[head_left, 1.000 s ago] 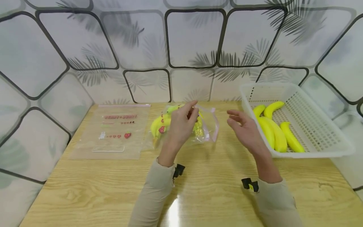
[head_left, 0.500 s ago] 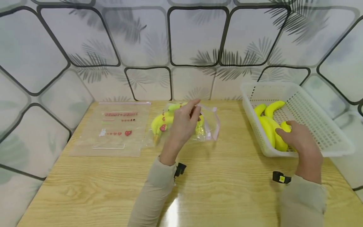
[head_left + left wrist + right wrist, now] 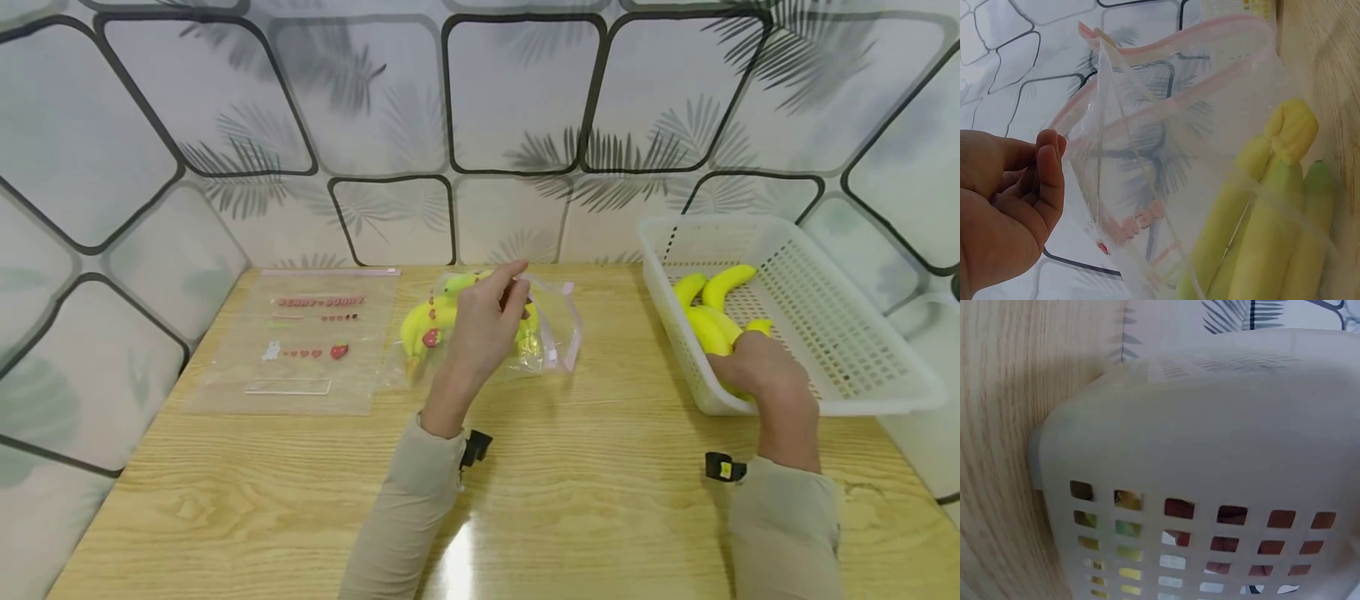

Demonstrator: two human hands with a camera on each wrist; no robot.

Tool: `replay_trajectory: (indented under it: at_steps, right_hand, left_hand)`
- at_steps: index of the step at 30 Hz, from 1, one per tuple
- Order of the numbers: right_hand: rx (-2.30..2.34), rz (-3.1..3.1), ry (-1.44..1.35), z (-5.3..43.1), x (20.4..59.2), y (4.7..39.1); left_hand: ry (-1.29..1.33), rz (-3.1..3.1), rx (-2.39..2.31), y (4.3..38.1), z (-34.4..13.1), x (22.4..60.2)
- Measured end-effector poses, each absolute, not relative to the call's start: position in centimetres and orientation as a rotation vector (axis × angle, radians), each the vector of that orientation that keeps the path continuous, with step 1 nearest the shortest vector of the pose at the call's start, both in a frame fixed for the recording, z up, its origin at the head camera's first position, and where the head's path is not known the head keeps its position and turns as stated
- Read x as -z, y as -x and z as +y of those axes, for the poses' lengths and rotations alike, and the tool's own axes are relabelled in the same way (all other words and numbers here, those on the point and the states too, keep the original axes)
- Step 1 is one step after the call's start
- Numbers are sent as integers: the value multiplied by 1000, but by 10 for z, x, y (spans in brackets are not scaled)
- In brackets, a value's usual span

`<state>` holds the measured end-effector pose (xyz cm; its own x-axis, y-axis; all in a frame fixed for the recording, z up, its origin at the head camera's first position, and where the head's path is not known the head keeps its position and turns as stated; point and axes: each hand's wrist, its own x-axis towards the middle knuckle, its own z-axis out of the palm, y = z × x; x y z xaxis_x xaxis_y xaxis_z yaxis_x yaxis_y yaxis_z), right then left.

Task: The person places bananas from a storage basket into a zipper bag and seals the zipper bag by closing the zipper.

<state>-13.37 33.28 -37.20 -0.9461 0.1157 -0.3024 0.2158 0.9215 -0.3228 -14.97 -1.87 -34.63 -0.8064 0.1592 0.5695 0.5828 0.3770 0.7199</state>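
Note:
My left hand (image 3: 483,333) pinches the edge of a clear zip bag (image 3: 1172,125), thumb against fingers. Several yellow bananas (image 3: 1266,231) lie inside this bag, visible through the plastic. Over at the white perforated basket (image 3: 885,375), my right hand (image 3: 772,379) reaches down past the front rim onto the bananas (image 3: 708,329). Its thumb lies against a banana at the left. The other fingertips are hidden, and the basket wall (image 3: 1197,437) blocks most of the right wrist view.
A second clear zip bag (image 3: 300,342), printed with red lettering and a strawberry, lies flat at the left of the wooden table (image 3: 585,500). More bananas (image 3: 727,286) sit at the basket's far left. A patterned wall (image 3: 517,92) rises behind the table.
My right hand has moved from beside the bag into the basket, then slightly left and lower over the bananas. My left hand has stayed at the bag.

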Motion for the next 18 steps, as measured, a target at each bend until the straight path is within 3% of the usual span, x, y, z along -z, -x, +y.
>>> replay_trajectory:
  at_steps: [8, 18]
  right_hand:
    - [914, 2918, -341, 328, 366, 130]
    - [1281, 2982, -1, 291, 336, 119]
  left_hand:
    - [641, -2247, 1431, 149, -17, 347]
    - [640, -2233, 1451, 150, -18, 345]
